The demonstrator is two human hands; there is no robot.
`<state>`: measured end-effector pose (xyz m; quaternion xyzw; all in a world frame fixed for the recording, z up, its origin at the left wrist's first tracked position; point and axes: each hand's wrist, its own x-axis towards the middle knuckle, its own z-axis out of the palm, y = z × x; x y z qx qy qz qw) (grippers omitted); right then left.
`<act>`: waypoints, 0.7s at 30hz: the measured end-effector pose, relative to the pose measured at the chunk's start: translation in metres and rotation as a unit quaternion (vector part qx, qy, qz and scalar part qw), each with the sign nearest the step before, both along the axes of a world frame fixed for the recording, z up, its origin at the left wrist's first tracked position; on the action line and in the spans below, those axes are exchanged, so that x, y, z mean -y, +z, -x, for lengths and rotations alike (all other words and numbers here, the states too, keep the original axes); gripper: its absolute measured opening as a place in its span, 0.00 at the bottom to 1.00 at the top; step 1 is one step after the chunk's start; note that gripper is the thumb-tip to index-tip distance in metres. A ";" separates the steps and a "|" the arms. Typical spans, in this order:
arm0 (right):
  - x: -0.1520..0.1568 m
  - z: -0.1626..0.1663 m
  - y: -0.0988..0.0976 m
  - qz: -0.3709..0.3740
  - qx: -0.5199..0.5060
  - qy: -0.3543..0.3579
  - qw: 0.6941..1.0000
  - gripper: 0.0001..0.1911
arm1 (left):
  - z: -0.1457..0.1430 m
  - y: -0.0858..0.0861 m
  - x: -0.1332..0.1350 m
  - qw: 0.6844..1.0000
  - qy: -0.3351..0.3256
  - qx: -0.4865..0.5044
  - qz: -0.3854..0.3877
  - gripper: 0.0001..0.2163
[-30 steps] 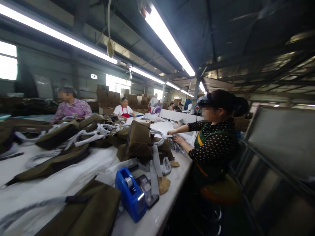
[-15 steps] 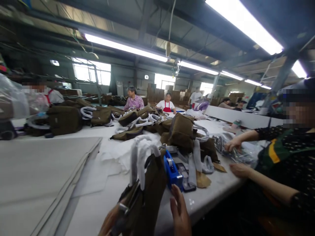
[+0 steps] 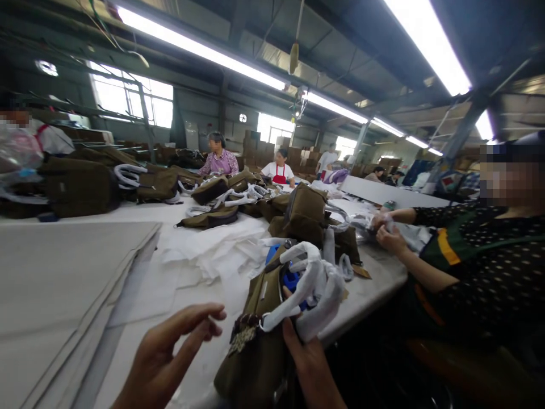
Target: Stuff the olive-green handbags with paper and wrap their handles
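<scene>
An olive-brown handbag (image 3: pixel 258 366) stands tilted at the table's near edge. White wrapping covers its handles (image 3: pixel 304 301), which flop to the right. A pale, ornate charm (image 3: pixel 242 339) hangs near a handle's base. My right hand (image 3: pixel 310 360) grips the bag by its right side, thumb on the near face; some fingers are hidden behind the handles. To the left of the bag, my left hand (image 3: pixel 164 355) is held in the air, fingers apart and empty. Behind the handles a blue tape dispenser (image 3: pixel 292 280) shows in part.
More brown bags (image 3: pixel 304 210) with wrapped handles are heaped across the table. White paper sheets (image 3: pixel 213 247) lie beyond my hands, and a large grey sheet stack (image 3: pixel 72 272) is at left. At right a co-worker (image 3: pixel 481 244) handles clear plastic; others sit farther back.
The bag has turned, its handles swinging from upright to the right. My left hand has let go and moved left; my right hand, open before, now grips the bag. The view has shifted.
</scene>
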<state>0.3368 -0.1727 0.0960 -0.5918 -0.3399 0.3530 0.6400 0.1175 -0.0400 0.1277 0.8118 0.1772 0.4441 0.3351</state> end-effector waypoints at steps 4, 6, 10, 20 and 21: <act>0.000 -0.006 -0.002 0.008 0.027 0.010 1.000 0.37 | -0.046 0.025 -0.021 0.988 -0.070 -0.054 -0.130 0.18; -0.002 -0.010 0.004 -0.008 0.063 0.035 0.997 0.35 | -0.070 0.030 -0.031 0.959 -0.137 -0.113 -0.222 0.21; -0.009 -0.020 0.018 -0.007 0.128 0.067 0.990 0.33 | -0.091 0.032 -0.051 0.888 -0.167 -0.199 -0.379 0.23; -0.033 -0.059 0.018 -0.038 0.364 -0.037 0.930 0.20 | -0.042 0.042 -0.003 0.822 -0.147 -0.305 -0.458 0.10; -0.038 -0.062 0.016 -0.046 0.389 -0.066 0.918 0.19 | -0.031 0.039 0.011 0.827 -0.115 -0.311 -0.453 0.07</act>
